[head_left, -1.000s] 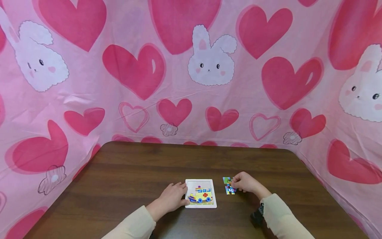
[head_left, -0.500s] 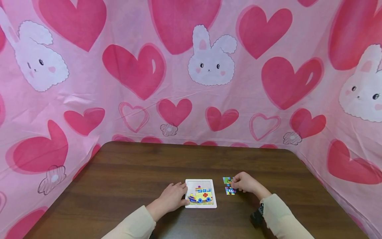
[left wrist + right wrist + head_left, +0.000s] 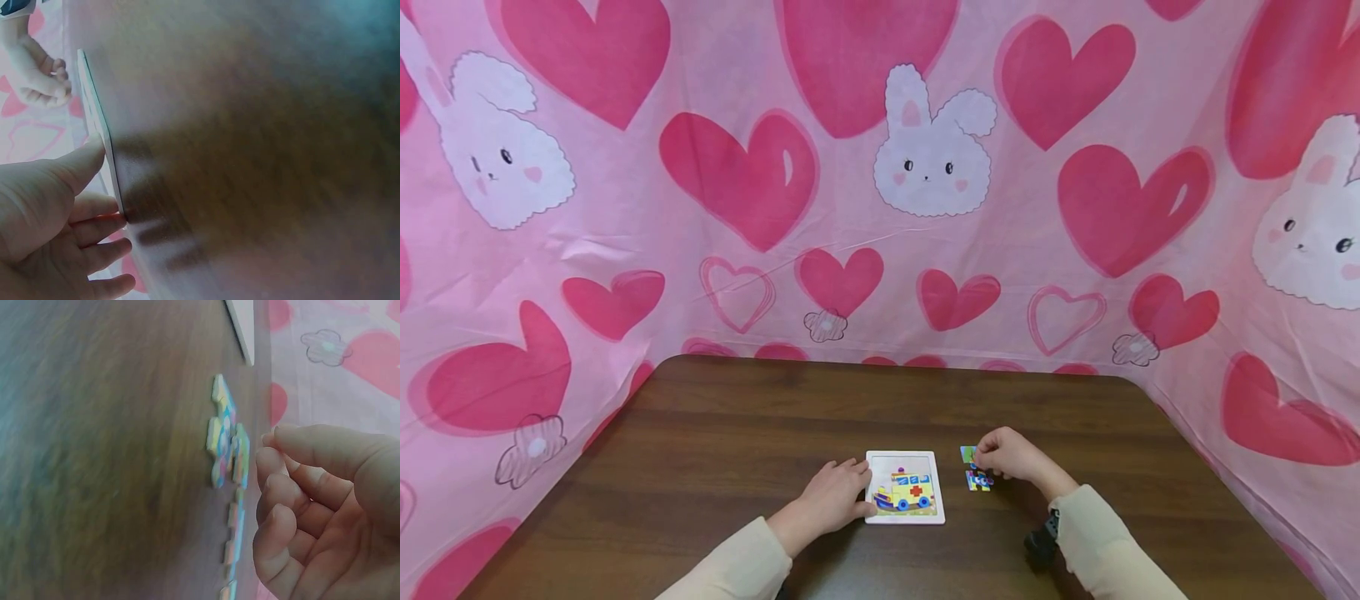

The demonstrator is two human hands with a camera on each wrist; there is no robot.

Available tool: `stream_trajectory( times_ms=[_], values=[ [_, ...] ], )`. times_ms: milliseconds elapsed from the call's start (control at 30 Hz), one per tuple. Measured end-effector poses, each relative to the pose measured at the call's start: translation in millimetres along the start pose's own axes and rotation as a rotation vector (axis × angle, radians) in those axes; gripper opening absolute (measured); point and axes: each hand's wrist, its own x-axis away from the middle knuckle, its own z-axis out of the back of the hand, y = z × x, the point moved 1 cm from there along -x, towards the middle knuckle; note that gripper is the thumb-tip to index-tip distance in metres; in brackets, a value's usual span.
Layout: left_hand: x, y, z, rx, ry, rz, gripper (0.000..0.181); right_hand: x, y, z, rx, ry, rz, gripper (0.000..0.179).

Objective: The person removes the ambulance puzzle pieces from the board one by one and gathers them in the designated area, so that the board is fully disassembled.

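A white-rimmed puzzle tray [image 3: 906, 522] with a yellow ambulance picture lies on the table; its upper part shows pale, bare board. My left hand [image 3: 832, 497] rests at its left edge, fingers loosely extended; in the left wrist view the thumb touches the rim. Right of the tray, several colourful puzzle pieces [image 3: 978, 481] lie flat, partly hidden under my right hand [image 3: 1011, 455]. In the right wrist view the right hand's fingers are curled, thumb close to the index finger, just beside the loose pieces [image 3: 220, 437]. No piece shows between those fingertips.
The brown wooden table [image 3: 760, 433] stretches around the tray and pieces. Pink cloth [image 3: 850, 292] with hearts and rabbits hangs behind it and on both sides. A dark device [image 3: 1042, 542] is strapped on the right wrist.
My right hand has shifted slightly left and away from me over the loose pieces, covering more of the upper ones. The left hand and the tray have stayed in place.
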Motion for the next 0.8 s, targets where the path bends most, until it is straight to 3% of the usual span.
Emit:
stream_trajectory(
  times_ms=[467, 800],
  values=[
    [-0.3, -0.2, -0.9, -0.004, 0.000, -0.001, 0.055, -7.9, -27.4, -9.3, -0.067, -0.009, 0.134, 0.006],
    [0.1, 0.4, -1.8, -0.027, 0.008, -0.005, 0.055, -13.2, -45.8, -26.0, -0.083, -0.046, 0.168, 0.009]
  ],
)
